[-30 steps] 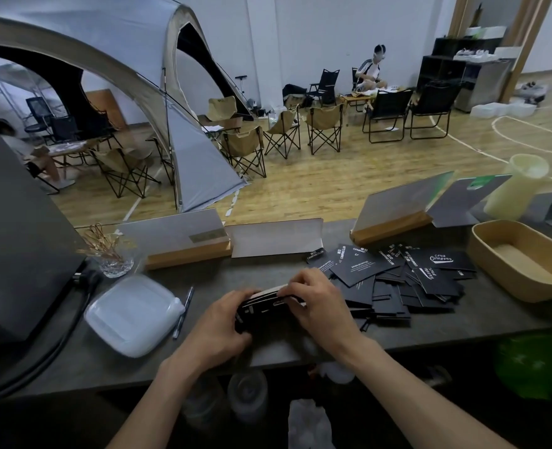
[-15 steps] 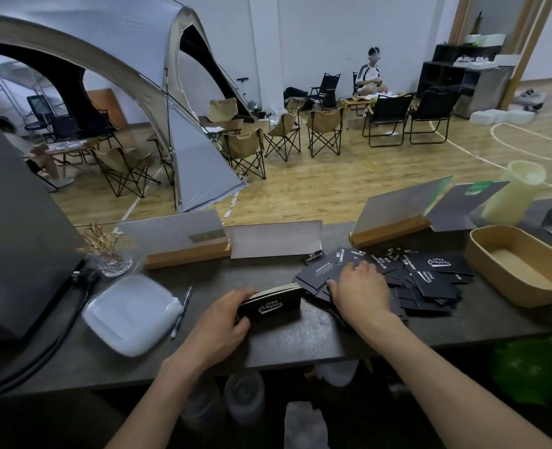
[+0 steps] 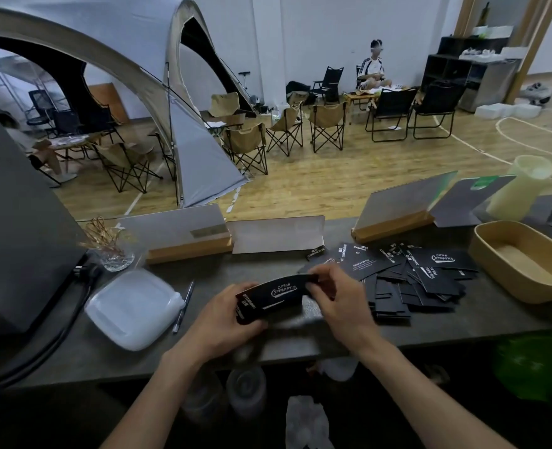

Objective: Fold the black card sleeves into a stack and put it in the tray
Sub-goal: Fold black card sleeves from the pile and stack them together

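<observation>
Black printed card sleeve, curved strip with white logo, held at lower centre of frame, just above grey counter. Left hand clamps sleeve's left end together with small stack of folded black sleeves; right hand pinches right end. Step, judged: folding this sleeve onto stack. Loose pile of flat black sleeves right of centre, many unfolded. Tan oblong tray at right edge, holding no sleeves. Next: press flat, align edges, reach for another.

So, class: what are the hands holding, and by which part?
A black card sleeve: left hand grips its left end, right hand pinches its right end.
</observation>
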`<state>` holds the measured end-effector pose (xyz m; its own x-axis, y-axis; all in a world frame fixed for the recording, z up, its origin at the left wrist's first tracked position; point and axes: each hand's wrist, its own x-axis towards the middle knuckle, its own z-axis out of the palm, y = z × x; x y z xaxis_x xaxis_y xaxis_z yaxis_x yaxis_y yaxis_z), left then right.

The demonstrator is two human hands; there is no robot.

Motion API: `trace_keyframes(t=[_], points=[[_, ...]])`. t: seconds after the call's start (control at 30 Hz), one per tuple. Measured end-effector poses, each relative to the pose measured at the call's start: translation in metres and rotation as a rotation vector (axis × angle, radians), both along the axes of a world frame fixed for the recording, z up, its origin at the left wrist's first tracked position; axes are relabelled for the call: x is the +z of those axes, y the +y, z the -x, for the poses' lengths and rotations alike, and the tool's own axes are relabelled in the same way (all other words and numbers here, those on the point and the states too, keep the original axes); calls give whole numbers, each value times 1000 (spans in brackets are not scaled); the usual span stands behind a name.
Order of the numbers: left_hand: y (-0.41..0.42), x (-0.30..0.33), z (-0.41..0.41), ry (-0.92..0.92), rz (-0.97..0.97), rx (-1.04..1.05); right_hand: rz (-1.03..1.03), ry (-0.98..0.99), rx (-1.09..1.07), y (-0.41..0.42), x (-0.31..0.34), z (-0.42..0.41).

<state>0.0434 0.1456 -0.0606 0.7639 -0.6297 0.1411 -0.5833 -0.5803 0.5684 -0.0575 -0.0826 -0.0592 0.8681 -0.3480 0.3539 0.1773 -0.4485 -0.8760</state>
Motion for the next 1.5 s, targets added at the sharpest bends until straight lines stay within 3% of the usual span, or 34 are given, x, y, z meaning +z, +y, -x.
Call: trace_keyframes(t=[0.1,0.23,0.4,0.47,0.53,0.6,0.63,0.77,0.87,0.93,0.97,1.03,1.1,1.2,1.5], points=[[-1,0,2,-11,16,14,207,61,-116,5,-18,-1],[-3,-2,3,3,44,41,543,3,-200,10,-20,-6],[-5,-5,4,-46,25,39,678,-81,-188,-1,-5,-15],[-5,-5,3,-51,33,46,715,91,-352,-22,8,-23],[-5,-6,3,-60,39,61,865,482,-495,-44,18,-28],[-6,-6,3,-76,64,67,907,751,-492,-52,21,-28],[-6,-6,3,-85,76,71,937,773,-472,-52,19,-27],[-6,-6,0,-113,84,88,1051,469,-407,-44,16,-15],[-6,-5,-1,-134,54,83,938,-34,-465,-38,32,-4],[-6,-5,1,-136,23,76,700,-337,-406,-28,45,5],[-5,-5,2,-128,17,73,527,-393,-341,-23,48,9],[-5,-5,4,-115,11,71,188,-330,-210,-13,44,11],[-5,-6,4,-116,2,67,41,-162,-163,-7,27,7],[-6,-5,6,-107,4,54,60,-24,-149,3,-7,1],[-7,-12,5,-107,45,81,343,-38,-195,5,-13,-14]])
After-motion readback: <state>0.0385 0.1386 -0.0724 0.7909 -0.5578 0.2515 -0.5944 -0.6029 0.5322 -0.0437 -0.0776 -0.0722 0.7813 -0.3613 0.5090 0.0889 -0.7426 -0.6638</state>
